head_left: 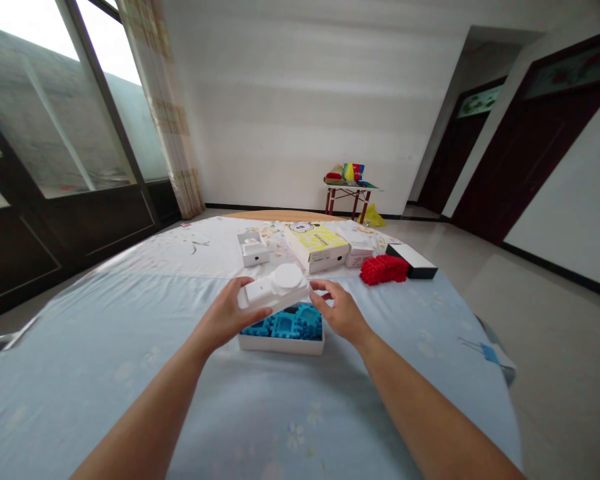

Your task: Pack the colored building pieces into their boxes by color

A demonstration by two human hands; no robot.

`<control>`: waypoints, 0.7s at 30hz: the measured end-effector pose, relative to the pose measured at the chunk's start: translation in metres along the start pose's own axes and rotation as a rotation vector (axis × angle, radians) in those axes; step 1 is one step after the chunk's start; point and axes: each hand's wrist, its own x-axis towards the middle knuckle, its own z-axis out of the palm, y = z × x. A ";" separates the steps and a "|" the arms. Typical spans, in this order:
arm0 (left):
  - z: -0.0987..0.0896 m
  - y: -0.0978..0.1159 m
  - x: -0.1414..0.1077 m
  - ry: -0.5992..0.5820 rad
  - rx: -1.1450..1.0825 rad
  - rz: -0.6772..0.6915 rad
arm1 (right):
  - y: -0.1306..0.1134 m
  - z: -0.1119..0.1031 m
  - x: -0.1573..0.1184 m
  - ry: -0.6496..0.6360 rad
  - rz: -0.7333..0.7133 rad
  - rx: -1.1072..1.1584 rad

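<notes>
A white moulded tray (275, 288), with a round raised part on top, is held tilted above an open white box (281, 345). Blue interlocking plastic pieces (290, 325) lie inside that box. My left hand (227, 310) grips the tray's left end, thumb along the near edge and fingers over the far side. At the tray's right end is my right hand (339, 310), its thumb and fingers closed on the corner. The tray hides the back part of the box.
Beyond my hands, a small white box (253, 250), a yellow and white box (317, 247), another white box (359, 253), a fuzzy red item (384, 269) and a black-and-white box (413, 261) stand on the cloth-covered table (130, 347). A small side table (351, 187) is by the wall.
</notes>
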 end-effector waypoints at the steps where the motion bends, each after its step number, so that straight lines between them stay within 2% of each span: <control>1: 0.000 0.000 0.000 -0.028 -0.019 0.015 | -0.001 0.001 0.000 -0.011 0.002 0.000; 11: 0.015 -0.010 -0.003 -0.259 -0.069 0.175 | 0.011 0.006 -0.002 -0.088 0.052 0.057; 15: 0.015 -0.014 -0.003 -0.315 -0.125 0.139 | 0.016 0.006 -0.003 -0.140 0.055 0.011; 21: 0.001 -0.029 -0.002 -0.427 -0.268 0.051 | 0.020 0.003 -0.004 -0.214 0.045 0.020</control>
